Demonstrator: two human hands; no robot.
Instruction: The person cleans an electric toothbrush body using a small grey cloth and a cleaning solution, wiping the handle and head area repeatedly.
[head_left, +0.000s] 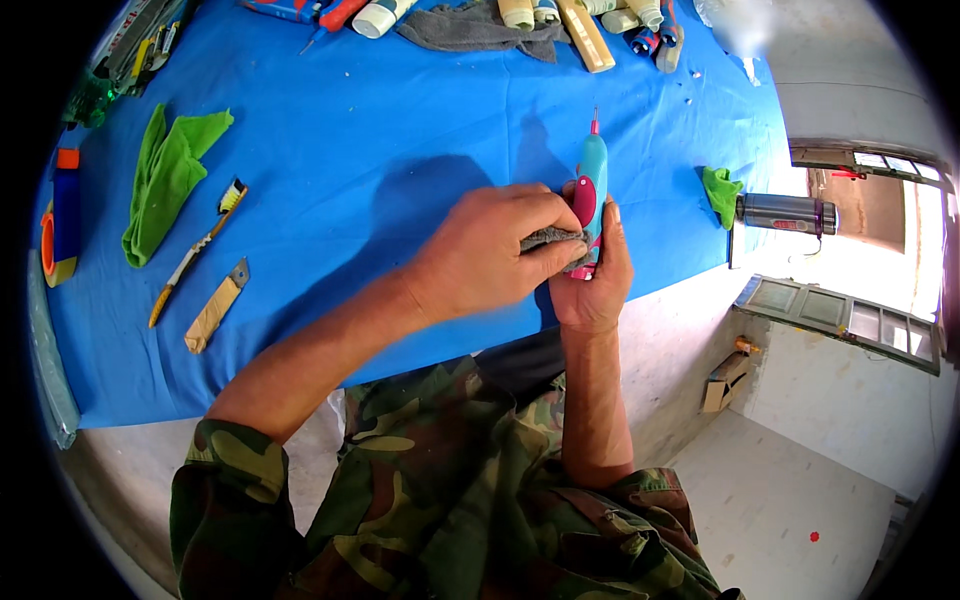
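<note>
My right hand [592,292] is closed round a teal and pink electric toothbrush handle [594,158], held upright just over the table's near right part. Its thin metal shaft points away from me, and no brush head is on it. With its fingers pinched together, my left hand [478,245] grips a small dark grey cloth [546,237]. That cloth is pressed against the lower part of the handle, near the base. Fingers and cloth hide part of the handle's lower body.
On the blue-covered table [300,130] lie a green cloth [168,180], a toothbrush [197,250] and a utility knife [216,310]. Several handles [585,38] and a grey towel [470,30] line the far side. A dark tumbler [785,213] stands near the right edge beside another green cloth [720,195].
</note>
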